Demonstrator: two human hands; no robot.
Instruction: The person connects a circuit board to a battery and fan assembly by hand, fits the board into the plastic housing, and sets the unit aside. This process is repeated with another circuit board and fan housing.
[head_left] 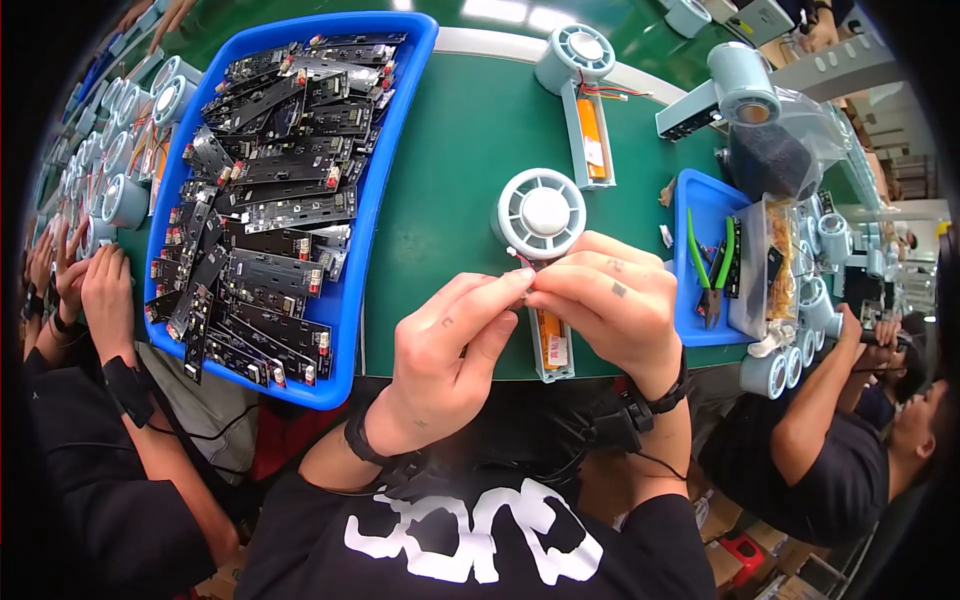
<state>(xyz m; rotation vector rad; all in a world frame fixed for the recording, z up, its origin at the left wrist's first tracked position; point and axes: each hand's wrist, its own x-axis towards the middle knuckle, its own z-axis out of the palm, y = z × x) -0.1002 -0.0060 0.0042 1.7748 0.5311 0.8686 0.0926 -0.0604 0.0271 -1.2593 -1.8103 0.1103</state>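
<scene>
Green bench [440,150]: fan [545,210] set near the front edge, wires [523,262] just beside it.
Wires are pinched by left hand [450,345] and right hand [605,300], both closed; exact hold hidden. White plug [511,252] is best gripped by its body, wires never tugged.

- Left hand [445,345]: one, near-left of the closer fan [545,210]; index finger stretched toward the right hand, thumb beneath.
- Right hand [615,300]: one, just beside the fan's near-right rim; fingers bent, index finger and thumb drawn together.
- Fingertips [518,283], both hands: meeting just nearside of the fan.
- Forearms, bare: left [335,462], right [662,445]; well nearside of the fan, converging.
</scene>
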